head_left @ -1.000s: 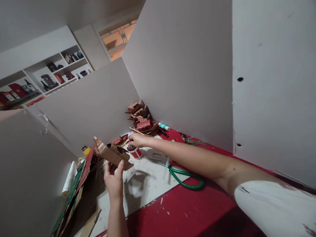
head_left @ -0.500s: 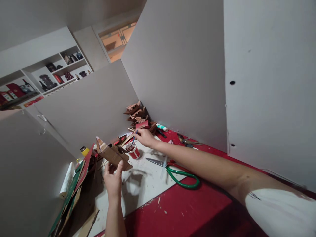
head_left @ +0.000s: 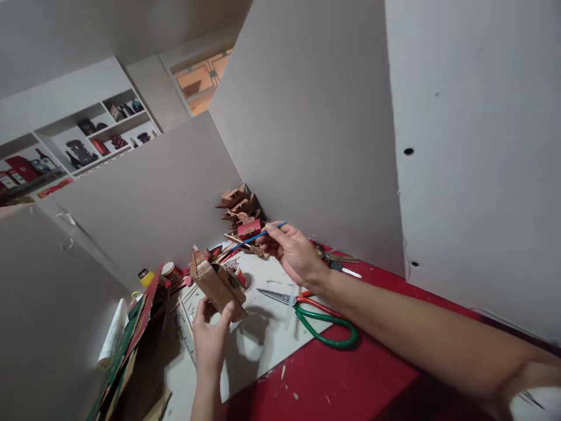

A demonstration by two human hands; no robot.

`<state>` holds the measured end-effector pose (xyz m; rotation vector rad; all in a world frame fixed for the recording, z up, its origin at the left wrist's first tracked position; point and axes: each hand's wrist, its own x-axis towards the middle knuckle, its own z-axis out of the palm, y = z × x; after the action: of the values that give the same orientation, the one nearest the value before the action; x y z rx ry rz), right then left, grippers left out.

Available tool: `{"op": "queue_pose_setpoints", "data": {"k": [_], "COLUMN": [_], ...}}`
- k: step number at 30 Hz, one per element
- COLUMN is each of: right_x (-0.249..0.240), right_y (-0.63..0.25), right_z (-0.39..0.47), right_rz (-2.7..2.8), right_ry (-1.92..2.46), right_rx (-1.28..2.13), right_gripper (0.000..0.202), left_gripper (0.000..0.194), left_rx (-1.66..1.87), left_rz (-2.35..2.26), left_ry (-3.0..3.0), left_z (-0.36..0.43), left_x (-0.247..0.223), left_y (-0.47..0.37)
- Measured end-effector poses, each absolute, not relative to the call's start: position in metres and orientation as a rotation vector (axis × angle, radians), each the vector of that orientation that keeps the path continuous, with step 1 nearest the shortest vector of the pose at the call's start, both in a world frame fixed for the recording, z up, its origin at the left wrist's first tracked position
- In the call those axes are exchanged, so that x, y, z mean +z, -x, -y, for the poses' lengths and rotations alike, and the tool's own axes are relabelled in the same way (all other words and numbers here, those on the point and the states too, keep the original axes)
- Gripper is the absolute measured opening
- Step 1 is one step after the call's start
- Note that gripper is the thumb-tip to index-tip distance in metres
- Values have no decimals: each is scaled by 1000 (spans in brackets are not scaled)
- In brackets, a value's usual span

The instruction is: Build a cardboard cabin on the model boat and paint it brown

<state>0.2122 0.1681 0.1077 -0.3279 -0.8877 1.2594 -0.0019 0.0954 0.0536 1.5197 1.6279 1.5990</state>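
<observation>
My left hand (head_left: 213, 334) grips a brown cardboard model boat (head_left: 218, 287) from below, its pointed end tilted up to the left. In my right hand (head_left: 297, 252) is a thin blue paintbrush (head_left: 249, 240), held like a pen. Its tip points left, above and apart from the boat. Behind the boat, partly hidden by it, stands a red and white paper cup (head_left: 240, 274) with dark stains inside. Scissors (head_left: 326, 342) with green and red handles lie below my right forearm.
Stacked cardboard boats (head_left: 239, 204) stand in the corner against grey panels (head_left: 315, 134). Cardboard sheets (head_left: 131, 345) lean at the left, near a yellow jar (head_left: 146, 277) and a white roll (head_left: 113, 336). A white board (head_left: 267, 345) covers part of the red tabletop (head_left: 315, 386).
My right hand has lifted the brush out of the cup and moved right, turning the brush nearly level. The boat in my left hand has shifted right and now overlaps the cup.
</observation>
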Motion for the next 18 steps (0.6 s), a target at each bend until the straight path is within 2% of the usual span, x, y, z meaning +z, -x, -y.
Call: {"op": "queue_pose_setpoints", "data": {"k": [18], "right_x": [118], "right_y": [-231], "right_z": [-166], "right_rz": [851], "right_ry": [197], "right_rx": [1116], "right_gripper": [30], "left_gripper": [39], "left_rx": [1349], "left_rz": [-1683], "left_ry": [-1758], "left_z": [-83], "left_x": [62], "left_y": [-23]}}
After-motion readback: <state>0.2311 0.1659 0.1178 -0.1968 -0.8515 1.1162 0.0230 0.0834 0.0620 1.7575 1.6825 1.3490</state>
